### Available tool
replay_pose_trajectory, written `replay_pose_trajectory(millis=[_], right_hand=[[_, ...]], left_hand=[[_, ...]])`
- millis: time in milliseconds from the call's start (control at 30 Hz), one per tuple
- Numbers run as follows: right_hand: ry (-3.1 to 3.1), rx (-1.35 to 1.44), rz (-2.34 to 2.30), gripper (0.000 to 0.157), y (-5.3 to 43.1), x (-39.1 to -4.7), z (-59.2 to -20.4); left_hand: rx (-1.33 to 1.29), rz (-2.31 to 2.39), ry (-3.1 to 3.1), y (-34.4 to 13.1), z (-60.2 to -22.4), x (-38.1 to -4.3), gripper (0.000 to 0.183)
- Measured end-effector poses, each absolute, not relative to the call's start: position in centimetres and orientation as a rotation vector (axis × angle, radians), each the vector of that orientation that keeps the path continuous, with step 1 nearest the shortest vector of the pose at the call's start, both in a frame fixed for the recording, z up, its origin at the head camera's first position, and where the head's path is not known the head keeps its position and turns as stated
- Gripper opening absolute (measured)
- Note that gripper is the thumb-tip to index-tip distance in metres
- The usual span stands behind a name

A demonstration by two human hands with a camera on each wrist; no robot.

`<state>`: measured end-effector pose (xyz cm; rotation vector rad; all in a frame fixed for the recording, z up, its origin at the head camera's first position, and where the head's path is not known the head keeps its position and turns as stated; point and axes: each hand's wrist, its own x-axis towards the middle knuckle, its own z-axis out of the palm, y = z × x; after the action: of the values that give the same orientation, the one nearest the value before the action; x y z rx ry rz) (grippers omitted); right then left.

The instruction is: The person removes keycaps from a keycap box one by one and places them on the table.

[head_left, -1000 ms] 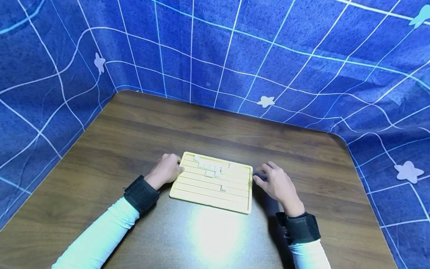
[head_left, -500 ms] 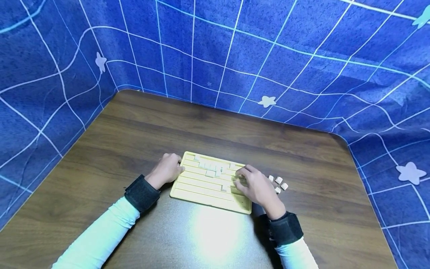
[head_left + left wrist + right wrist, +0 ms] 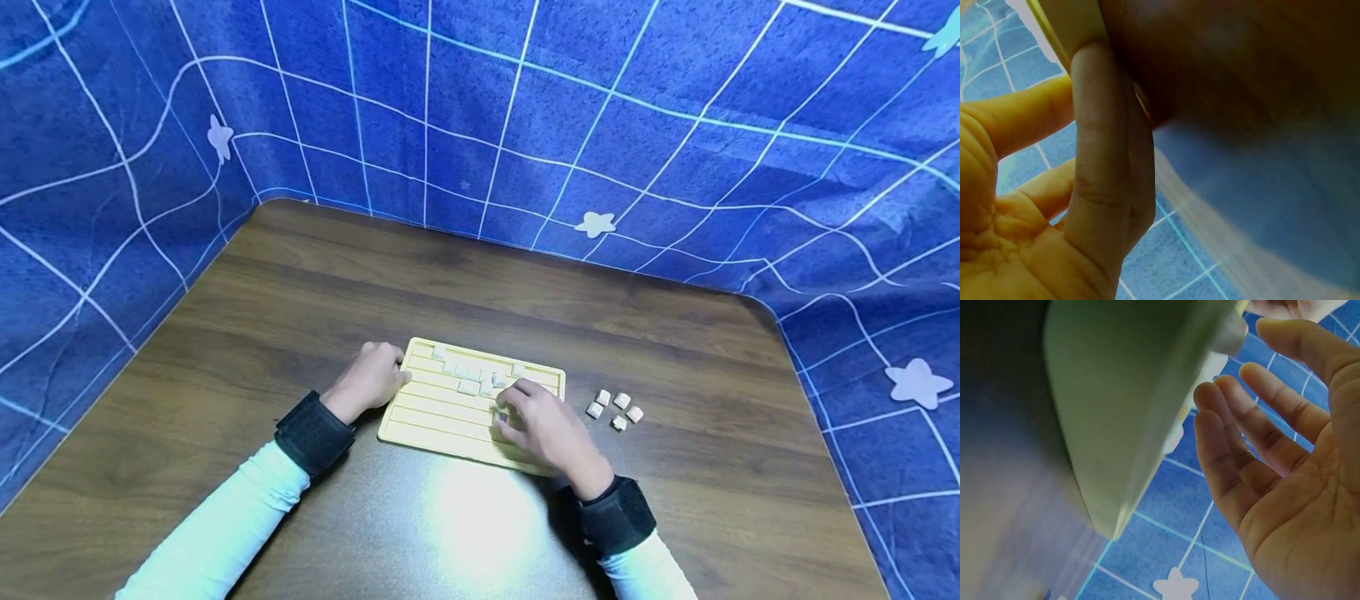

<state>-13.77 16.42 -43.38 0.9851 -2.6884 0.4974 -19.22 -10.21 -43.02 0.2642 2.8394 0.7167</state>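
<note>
A pale yellow board [image 3: 435, 417] with raised ridges lies on the table, several small whitish tiles [image 3: 468, 387] sitting in its upper rows. My left hand [image 3: 372, 379] grips the board's left edge; in the left wrist view its fingers [image 3: 1097, 137] press against that edge. Over the board's right half is my right hand [image 3: 546, 427], its thumb and fingers spread around a lone tile [image 3: 500, 416]. In the right wrist view, the thumb [image 3: 1285, 334] and fingertips are apart from each other and close to a tile [image 3: 1232, 336], with no grip visible.
Several loose tiles [image 3: 621, 402] lie on the brown wooden table [image 3: 712, 400], right of the board. A blue cloth [image 3: 480, 108] with white lines and stars stands around the table's back and sides. Bright glare marks the table's front.
My right hand has moved left from beside the board to over its right half, uncovering the loose tiles on the table. The left hand stays at the board's left edge.
</note>
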Motion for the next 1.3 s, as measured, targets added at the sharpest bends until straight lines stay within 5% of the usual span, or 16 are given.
replay_pose_trajectory(millis=[1300], right_hand=[[-2.677, 1.101, 0.478, 0.021, 16.19, -13.68, -43.68]], left_hand=[[0.274, 0.709, 2.85, -10.1, -43.27, -19.24, 0.026]])
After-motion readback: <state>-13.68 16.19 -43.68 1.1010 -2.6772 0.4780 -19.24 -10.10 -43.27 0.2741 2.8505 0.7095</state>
